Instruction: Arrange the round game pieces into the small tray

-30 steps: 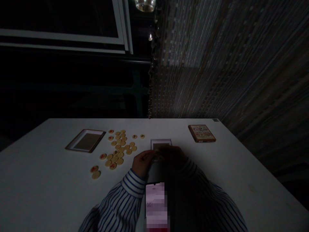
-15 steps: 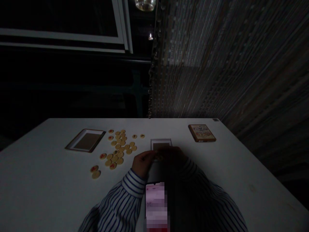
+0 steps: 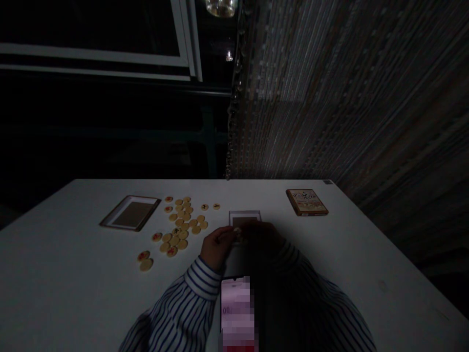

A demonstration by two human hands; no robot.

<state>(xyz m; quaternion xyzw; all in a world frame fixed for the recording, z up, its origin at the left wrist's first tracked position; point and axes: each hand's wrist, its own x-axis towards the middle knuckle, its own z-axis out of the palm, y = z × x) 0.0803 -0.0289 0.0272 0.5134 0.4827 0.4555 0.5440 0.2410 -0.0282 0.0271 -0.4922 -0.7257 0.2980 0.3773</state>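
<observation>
Over a shallow open box (image 3: pixel 245 213) in the middle of the table, my two hands come together. A small round xiangqi piece (image 3: pixel 238 231) shows at the fingertips of my left hand (image 3: pixel 216 247), which is closed in a pinch. My right hand (image 3: pixel 267 236) lies in deep shadow, its fingers bent in toward the same spot; what they hold is too dark to make out. To the left, several round wooden xiangqi pieces (image 3: pixel 175 241) are scattered, most blank side up, a few showing red or black characters.
A phone (image 3: pixel 236 308) with a lit screen lies between my forearms. On the left is an open tray-like box part (image 3: pixel 134 215); on the right, a printed box (image 3: pixel 307 202). The white table (image 3: pixel 91 293) ends near a bead curtain (image 3: pixel 286 122) at the back.
My hands stay almost in place over the box. The piece at my left fingertips has turned or lifted slightly and shows more clearly. The scattered pieces have not moved.
</observation>
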